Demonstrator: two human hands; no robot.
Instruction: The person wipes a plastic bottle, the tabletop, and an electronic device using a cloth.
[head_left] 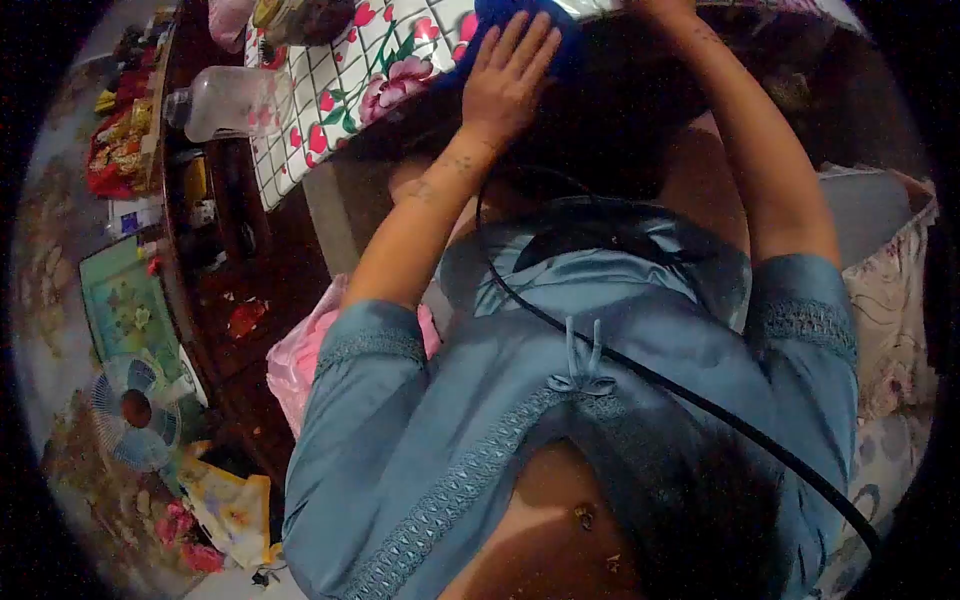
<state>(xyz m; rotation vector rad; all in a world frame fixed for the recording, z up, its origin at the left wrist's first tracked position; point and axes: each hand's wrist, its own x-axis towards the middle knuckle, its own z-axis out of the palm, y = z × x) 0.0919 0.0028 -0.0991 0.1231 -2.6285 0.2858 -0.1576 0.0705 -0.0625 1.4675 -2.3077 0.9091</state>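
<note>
My left hand (pixel 510 78) lies flat, palm down, with its fingers stretched out over a bright blue, cloth-like thing (pixel 568 40). That blue thing sits at the edge of a table with a white cover (pixel 395 62) printed with black grid lines, red hearts and pink flowers. Only the wrist end of my right hand (pixel 662 10) shows at the top edge of the view. Its fingers are cut off, so what it touches is hidden.
A clear plastic bottle (pixel 225 103) lies on its side at the table's left edge. A black cable (pixel 690 388) runs across my lap and chest. Dark wooden furniture (pixel 235 300) stands to the left, with a fan (pixel 137 410) beyond. Pink plastic (pixel 300 350) hangs beside my left sleeve.
</note>
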